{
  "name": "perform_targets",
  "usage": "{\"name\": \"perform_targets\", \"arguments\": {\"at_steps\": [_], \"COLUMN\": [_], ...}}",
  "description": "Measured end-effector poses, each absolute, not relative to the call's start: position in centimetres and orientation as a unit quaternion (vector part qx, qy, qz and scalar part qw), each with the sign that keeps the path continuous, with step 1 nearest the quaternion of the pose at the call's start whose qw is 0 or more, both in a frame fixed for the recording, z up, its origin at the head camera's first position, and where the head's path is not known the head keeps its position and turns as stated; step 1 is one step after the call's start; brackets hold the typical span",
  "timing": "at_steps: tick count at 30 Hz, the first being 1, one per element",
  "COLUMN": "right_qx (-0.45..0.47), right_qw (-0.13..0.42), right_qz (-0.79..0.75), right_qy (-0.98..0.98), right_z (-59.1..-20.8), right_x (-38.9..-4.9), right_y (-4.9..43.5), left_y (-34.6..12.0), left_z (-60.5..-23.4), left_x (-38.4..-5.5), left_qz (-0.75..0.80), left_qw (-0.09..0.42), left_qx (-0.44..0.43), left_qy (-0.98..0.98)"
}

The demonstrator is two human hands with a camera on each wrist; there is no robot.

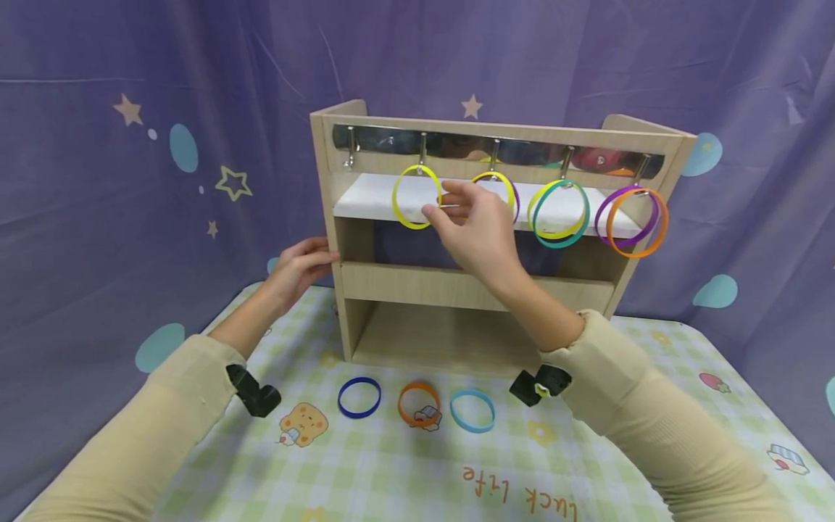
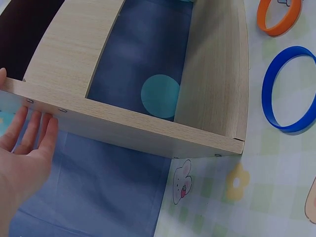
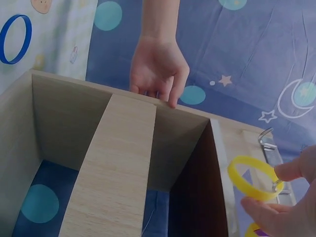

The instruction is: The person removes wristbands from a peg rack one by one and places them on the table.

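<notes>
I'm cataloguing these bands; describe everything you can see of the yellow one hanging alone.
The yellow band is a thin, plain, closed ring, apparently rubber or silicone. It hangs roughly upright from the second hook from the left on the wooden rack, in front of the white shelf. The right hand is at its edge; whether it grips is unclear.

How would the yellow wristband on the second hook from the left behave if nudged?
The yellow wristband is thin, so probably light. Its round outline suggests it's springy rather than floppy. Hanging from one hook, it may swing if nudged.
</notes>
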State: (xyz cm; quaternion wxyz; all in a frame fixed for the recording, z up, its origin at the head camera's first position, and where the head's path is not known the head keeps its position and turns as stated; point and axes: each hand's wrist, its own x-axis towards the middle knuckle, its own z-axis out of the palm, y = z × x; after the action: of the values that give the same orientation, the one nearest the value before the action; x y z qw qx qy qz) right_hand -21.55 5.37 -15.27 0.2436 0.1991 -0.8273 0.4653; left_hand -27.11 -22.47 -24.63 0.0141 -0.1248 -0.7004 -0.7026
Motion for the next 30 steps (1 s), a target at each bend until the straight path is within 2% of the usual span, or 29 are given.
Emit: {"name": "perform_targets", "arguments": {"at_steps": [5, 10, 30], "right_qx": [0.188, 0.185, 0.177], "right_qw": [0.293, 0.309, 0.2], "right_qz": [0.46, 0.477, 0.645], "right_qy": [-0.817, -0.802, -0.716], "right_z": [-15.5, -15.6, -15.0], "right_x": [-22.2, -22.6, -22.4], "right_y": [5.2, 5.2, 4.4], "left_y": [-22.4, -22.3, -22.4], "left_z": [-24.6, -24.6, -24.6], "left_x": [-27.1, -27.1, -27.0], "left_qz": [-0.7, -0.7, -0.692], "left_qw": [0.014, 0.018, 0.012], "left_qx": [-0.125, -0.129, -0.124], "left_qy": [-0.703, -0.702, -0.711]}}
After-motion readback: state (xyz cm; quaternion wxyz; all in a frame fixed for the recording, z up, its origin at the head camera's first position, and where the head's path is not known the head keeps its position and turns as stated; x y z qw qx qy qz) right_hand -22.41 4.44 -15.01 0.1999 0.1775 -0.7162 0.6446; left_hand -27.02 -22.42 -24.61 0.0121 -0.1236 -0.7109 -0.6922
